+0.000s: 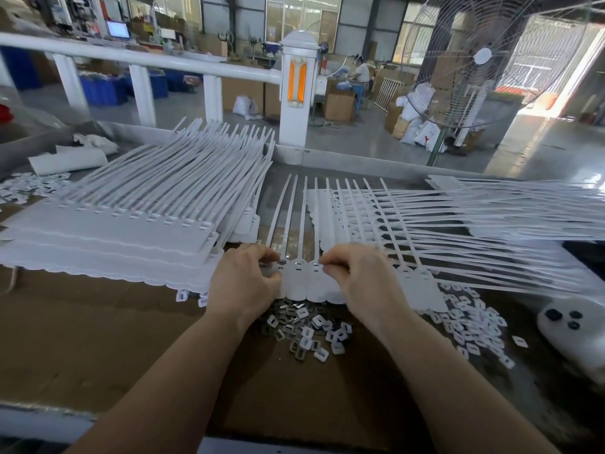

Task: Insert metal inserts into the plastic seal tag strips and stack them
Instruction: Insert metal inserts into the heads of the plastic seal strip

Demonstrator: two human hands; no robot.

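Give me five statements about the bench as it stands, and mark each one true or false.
1. Both hands work on the seal tag strip in the middle of the bench. True: the left hand and right hand both have fingers at its slotted heads.
2. The tall stack of strips lies right of the hands. False: it lies left.
3. Loose metal inserts lie heaped just nearer than the strip. True.
4. The standing fan is at the far left. False: far right.
5. The bench is covered with blue cloth. False: brown cardboard.
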